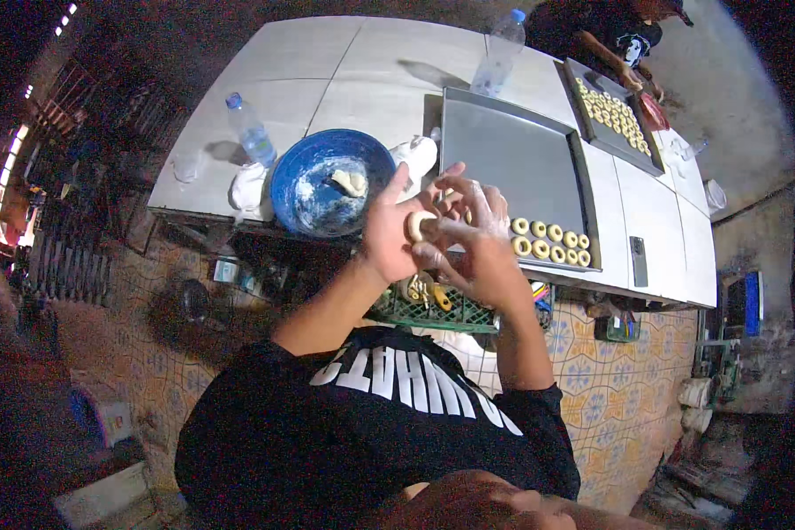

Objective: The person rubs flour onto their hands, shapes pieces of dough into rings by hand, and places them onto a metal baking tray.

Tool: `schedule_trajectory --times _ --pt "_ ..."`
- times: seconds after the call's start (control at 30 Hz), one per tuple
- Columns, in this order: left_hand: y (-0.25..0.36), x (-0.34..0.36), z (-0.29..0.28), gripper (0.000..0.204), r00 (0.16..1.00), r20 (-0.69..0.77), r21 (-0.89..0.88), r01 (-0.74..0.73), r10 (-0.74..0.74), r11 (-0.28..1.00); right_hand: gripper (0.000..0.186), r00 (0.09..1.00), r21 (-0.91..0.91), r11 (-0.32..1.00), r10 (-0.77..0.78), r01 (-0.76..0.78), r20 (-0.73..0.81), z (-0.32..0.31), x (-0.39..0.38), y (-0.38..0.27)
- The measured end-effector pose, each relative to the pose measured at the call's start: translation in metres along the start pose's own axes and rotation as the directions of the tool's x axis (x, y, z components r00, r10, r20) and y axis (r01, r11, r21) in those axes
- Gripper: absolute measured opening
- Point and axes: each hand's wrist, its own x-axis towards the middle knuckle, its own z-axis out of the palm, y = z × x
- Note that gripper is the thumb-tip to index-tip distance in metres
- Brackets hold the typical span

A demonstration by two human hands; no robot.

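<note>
One white table (397,53) is topped by a grey tray (514,155) and, left of it, a blue bowl (291,187). By the table's near edge, the left hand (389,234) is spread, palm showing; the right hand (481,243) is curled toward it. Dough (351,183) is contained in the bowl. Rings (554,233) are laid along the tray's near side. One loose ring (416,227) is rested against the left palm, met by right fingertips; whether it is pinched cannot be told.

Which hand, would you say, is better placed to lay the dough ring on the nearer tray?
Probably the right hand: it is nearer the tray than the left hand and touches the dough ring.
</note>
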Motion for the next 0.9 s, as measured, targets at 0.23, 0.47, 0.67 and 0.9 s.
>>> schedule_trajectory --times 0.23,0.47,0.67,0.9 --pt "-0.005 0.004 0.002 0.077 0.989 -0.131 0.16 -0.045 0.066 0.986 0.028 0.998 0.182 0.983 0.018 -0.005 -0.068 0.011 0.005 0.01" --pt "-0.002 0.005 0.004 0.077 0.987 -0.134 0.217 -0.061 0.091 0.974 0.033 0.991 0.23 0.973 0.04 -0.01 -0.127 0.009 0.004 0.004" --pt "0.004 0.003 0.004 0.076 0.993 -0.115 0.256 0.002 0.028 0.967 0.041 0.992 0.166 0.986 -0.001 0.021 -0.123 0.009 0.003 0.009" --pt "0.01 0.0 0.004 0.077 0.991 -0.134 0.263 0.065 -0.03 0.963 0.037 0.996 0.083 0.993 -0.081 0.085 -0.046 0.009 0.008 0.017"
